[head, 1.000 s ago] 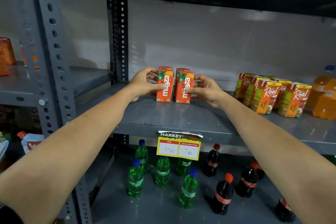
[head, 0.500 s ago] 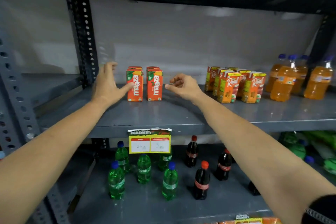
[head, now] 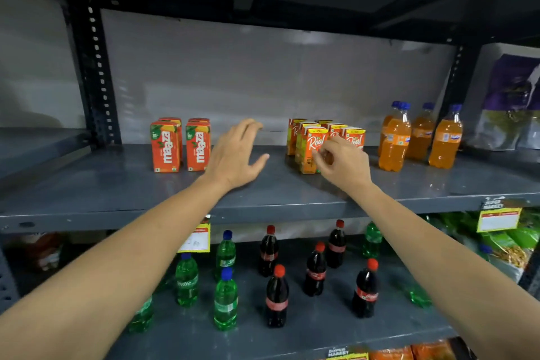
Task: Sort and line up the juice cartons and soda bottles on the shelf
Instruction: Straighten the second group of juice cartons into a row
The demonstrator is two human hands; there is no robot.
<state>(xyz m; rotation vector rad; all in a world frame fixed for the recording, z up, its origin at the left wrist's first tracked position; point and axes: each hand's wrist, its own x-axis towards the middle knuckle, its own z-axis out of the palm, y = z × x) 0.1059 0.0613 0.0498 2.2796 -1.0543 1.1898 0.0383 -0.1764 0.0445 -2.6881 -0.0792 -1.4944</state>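
Left grip splayed and empty beside the Maaza cartons; right grip pinches the front Real carton mid-shelf.

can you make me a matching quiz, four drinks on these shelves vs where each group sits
Things:
1. Maaza cartons
2. Real cartons
3. orange bottles
4. cola bottles

Places:
A. lower shelf, right of the green bottles
B. upper shelf, far right of the drinks
C. upper shelf, at the right hand
D. upper shelf, left of the left hand

Pairs: 1-D, 2-C, 3-B, 4-A
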